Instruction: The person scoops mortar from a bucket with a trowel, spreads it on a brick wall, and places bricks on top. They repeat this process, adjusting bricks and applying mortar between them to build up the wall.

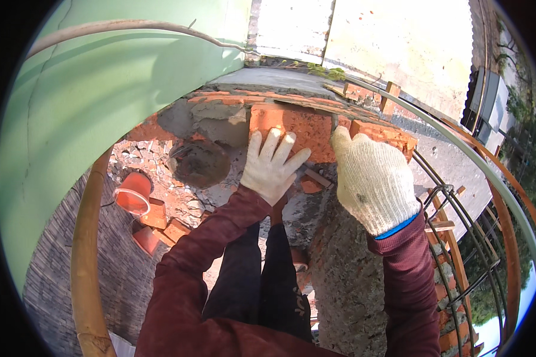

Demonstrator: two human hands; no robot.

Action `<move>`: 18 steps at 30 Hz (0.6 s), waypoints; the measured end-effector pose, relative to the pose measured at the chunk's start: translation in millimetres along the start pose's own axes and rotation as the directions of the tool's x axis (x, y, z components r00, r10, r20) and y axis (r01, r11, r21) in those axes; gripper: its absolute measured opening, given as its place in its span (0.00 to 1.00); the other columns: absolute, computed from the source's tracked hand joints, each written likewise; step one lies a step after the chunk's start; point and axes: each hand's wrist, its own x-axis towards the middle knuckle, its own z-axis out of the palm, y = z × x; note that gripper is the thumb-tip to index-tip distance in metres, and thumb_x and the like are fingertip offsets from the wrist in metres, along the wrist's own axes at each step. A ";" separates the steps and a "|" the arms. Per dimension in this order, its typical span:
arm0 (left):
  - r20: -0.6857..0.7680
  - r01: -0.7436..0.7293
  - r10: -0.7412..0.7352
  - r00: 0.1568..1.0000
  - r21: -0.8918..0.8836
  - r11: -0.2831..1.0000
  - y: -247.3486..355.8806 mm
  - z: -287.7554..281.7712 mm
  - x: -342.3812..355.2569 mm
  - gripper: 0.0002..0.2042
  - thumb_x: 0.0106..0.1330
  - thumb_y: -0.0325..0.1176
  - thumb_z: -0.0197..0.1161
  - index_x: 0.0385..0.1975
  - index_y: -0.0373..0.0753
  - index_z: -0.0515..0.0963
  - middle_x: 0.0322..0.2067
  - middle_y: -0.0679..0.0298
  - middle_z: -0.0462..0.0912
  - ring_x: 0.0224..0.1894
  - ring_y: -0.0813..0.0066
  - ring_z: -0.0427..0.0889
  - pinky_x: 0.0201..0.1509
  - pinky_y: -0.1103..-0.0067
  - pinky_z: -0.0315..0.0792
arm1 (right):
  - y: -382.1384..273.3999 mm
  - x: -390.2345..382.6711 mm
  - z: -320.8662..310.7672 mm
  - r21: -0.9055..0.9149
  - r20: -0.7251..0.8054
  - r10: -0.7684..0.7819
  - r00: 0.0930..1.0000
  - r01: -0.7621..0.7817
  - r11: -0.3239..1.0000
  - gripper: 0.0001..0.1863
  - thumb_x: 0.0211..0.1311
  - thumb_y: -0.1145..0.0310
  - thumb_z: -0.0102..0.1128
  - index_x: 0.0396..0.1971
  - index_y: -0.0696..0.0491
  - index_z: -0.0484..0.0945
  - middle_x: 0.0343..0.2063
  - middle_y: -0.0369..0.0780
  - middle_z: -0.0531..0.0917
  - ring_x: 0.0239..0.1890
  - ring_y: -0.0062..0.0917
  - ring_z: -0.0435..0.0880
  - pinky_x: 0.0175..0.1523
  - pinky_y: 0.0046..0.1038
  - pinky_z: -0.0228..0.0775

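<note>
An orange-red brick point(298, 128) lies on the top course of a low brick wall in front of me. My left hand point(272, 163), in a cream knitted glove, is spread with its fingertips on the near side of this brick. Just past the brick's right end, my right hand point(374, 178) is closed in a matching glove, its back towards me. Whatever its fingers hold is hidden beneath it. Another brick point(390, 138) sits beyond the right hand, and a small brick piece point(344, 121) shows by its thumb.
At left rises a green wall point(131, 77); a bamboo pole point(88, 256) stands below it. A round container of grey mortar point(199, 163), an orange bucket point(134, 193) and loose bricks point(155, 214) are below on rubble. Steel bars point(458, 208) and a curved pipe point(458, 134) run along the right.
</note>
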 end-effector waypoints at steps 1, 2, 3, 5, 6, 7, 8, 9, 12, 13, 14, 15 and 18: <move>0.005 -0.007 0.007 1.000 -0.002 1.000 -0.2 1.3 -0.5 0.30 0.51 0.41 0.76 0.59 0.56 0.81 0.61 0.59 0.74 0.67 0.50 0.68 0.71 0.44 0.61 | -8.7 -0.9 -4.5 0.028 0.064 0.044 0.997 -0.046 0.999 0.21 0.60 0.72 0.63 0.54 0.55 0.74 0.30 0.46 0.82 0.31 0.41 0.88 0.33 0.39 0.79; 0.012 -0.007 0.007 1.000 -0.002 1.000 -0.9 2.7 -3.2 0.31 0.50 0.42 0.77 0.60 0.55 0.81 0.61 0.58 0.73 0.67 0.49 0.68 0.71 0.43 0.61 | -18.7 -0.1 -12.1 0.056 0.131 0.080 0.988 -0.088 0.995 0.21 0.61 0.72 0.62 0.54 0.55 0.73 0.30 0.46 0.82 0.30 0.41 0.88 0.33 0.40 0.79; 0.017 -0.007 0.007 1.000 -0.005 1.000 -0.8 3.3 -4.3 0.33 0.49 0.42 0.78 0.60 0.55 0.81 0.62 0.57 0.72 0.67 0.47 0.67 0.71 0.42 0.60 | -24.7 -3.7 -18.0 0.077 0.199 0.114 0.973 -0.132 0.988 0.21 0.61 0.72 0.62 0.55 0.55 0.72 0.30 0.46 0.82 0.30 0.41 0.88 0.33 0.40 0.79; 0.012 -0.005 0.005 1.000 0.000 1.000 -0.3 0.8 -4.8 0.33 0.48 0.42 0.78 0.60 0.53 0.80 0.62 0.57 0.72 0.67 0.47 0.67 0.71 0.42 0.60 | -36.4 -23.3 -32.4 0.219 0.228 0.099 0.969 -0.150 0.964 0.29 0.61 0.71 0.66 0.62 0.57 0.71 0.32 0.45 0.81 0.32 0.40 0.88 0.33 0.39 0.79; 0.012 -0.002 0.002 1.000 0.006 1.000 -0.9 0.6 -5.5 0.33 0.48 0.42 0.78 0.60 0.53 0.80 0.62 0.56 0.72 0.67 0.47 0.67 0.71 0.42 0.60 | -39.9 -34.4 -36.5 0.329 0.220 0.125 0.967 -0.194 0.924 0.31 0.60 0.71 0.68 0.64 0.58 0.72 0.34 0.46 0.82 0.34 0.41 0.88 0.35 0.39 0.79; -0.002 0.008 -0.008 1.000 -0.013 1.000 -0.8 1.4 -5.9 0.33 0.48 0.42 0.78 0.60 0.52 0.80 0.62 0.56 0.72 0.67 0.47 0.67 0.71 0.42 0.60 | -41.6 -47.0 -38.7 0.436 0.216 0.149 0.965 -0.232 0.870 0.33 0.59 0.71 0.69 0.66 0.59 0.72 0.36 0.47 0.83 0.35 0.42 0.88 0.36 0.40 0.80; -0.009 0.008 -0.009 1.000 -0.035 0.999 0.2 1.5 -8.5 0.33 0.48 0.42 0.78 0.60 0.52 0.80 0.62 0.56 0.72 0.67 0.47 0.67 0.71 0.42 0.60 | -46.7 -68.6 -22.8 0.525 0.089 0.211 0.973 -0.226 0.820 0.33 0.59 0.74 0.69 0.67 0.61 0.72 0.41 0.50 0.84 0.38 0.45 0.89 0.41 0.41 0.81; -0.001 0.006 -0.006 1.000 -0.055 0.998 1.5 1.4 -12.0 0.34 0.48 0.42 0.78 0.60 0.51 0.80 0.62 0.56 0.72 0.67 0.47 0.67 0.71 0.43 0.60 | -47.6 -78.7 -13.1 0.545 0.099 0.256 0.962 -0.267 0.794 0.33 0.61 0.70 0.70 0.66 0.60 0.71 0.40 0.49 0.84 0.36 0.44 0.89 0.39 0.37 0.82; 0.022 -0.030 0.030 0.999 -0.012 0.999 9.4 3.8 -27.3 0.35 0.46 0.43 0.80 0.60 0.51 0.80 0.63 0.57 0.71 0.68 0.49 0.66 0.72 0.45 0.59 | -60.0 -118.3 59.0 0.699 -0.035 0.447 0.894 -0.298 0.650 0.29 0.68 0.68 0.67 0.65 0.63 0.71 0.51 0.56 0.85 0.50 0.51 0.89 0.50 0.40 0.83; 0.037 -0.038 0.038 0.999 0.011 0.999 10.5 4.9 -31.9 0.35 0.46 0.44 0.80 0.60 0.51 0.80 0.63 0.57 0.71 0.68 0.50 0.66 0.72 0.45 0.58 | -61.9 -125.0 82.4 0.694 -0.046 0.454 0.890 -0.299 0.655 0.28 0.69 0.67 0.66 0.65 0.64 0.71 0.51 0.55 0.85 0.50 0.50 0.89 0.50 0.41 0.83; 0.093 -0.042 0.037 0.995 0.052 0.998 9.5 3.5 -32.0 0.35 0.45 0.45 0.80 0.59 0.50 0.80 0.64 0.57 0.70 0.69 0.50 0.64 0.71 0.46 0.58 | -63.5 -127.5 103.0 0.687 -0.047 0.456 0.889 -0.303 0.661 0.28 0.69 0.67 0.66 0.64 0.64 0.71 0.51 0.55 0.85 0.49 0.50 0.89 0.50 0.41 0.83; 0.087 -0.039 0.032 0.996 0.074 0.996 8.6 5.7 -33.9 0.35 0.45 0.45 0.80 0.58 0.50 0.80 0.64 0.57 0.70 0.69 0.51 0.64 0.71 0.45 0.58 | -65.7 -128.7 118.8 0.678 -0.051 0.450 0.891 -0.300 0.671 0.28 0.69 0.67 0.66 0.64 0.64 0.71 0.51 0.55 0.85 0.49 0.50 0.89 0.50 0.41 0.83; 0.047 -0.034 0.029 0.998 0.110 0.993 9.3 15.8 -38.4 0.31 0.48 0.45 0.79 0.55 0.46 0.81 0.65 0.56 0.70 0.70 0.49 0.63 0.71 0.44 0.58 | -73.3 -128.2 149.7 0.713 -0.046 0.454 0.890 -0.288 0.639 0.28 0.69 0.67 0.66 0.65 0.63 0.72 0.51 0.56 0.85 0.50 0.50 0.89 0.50 0.40 0.83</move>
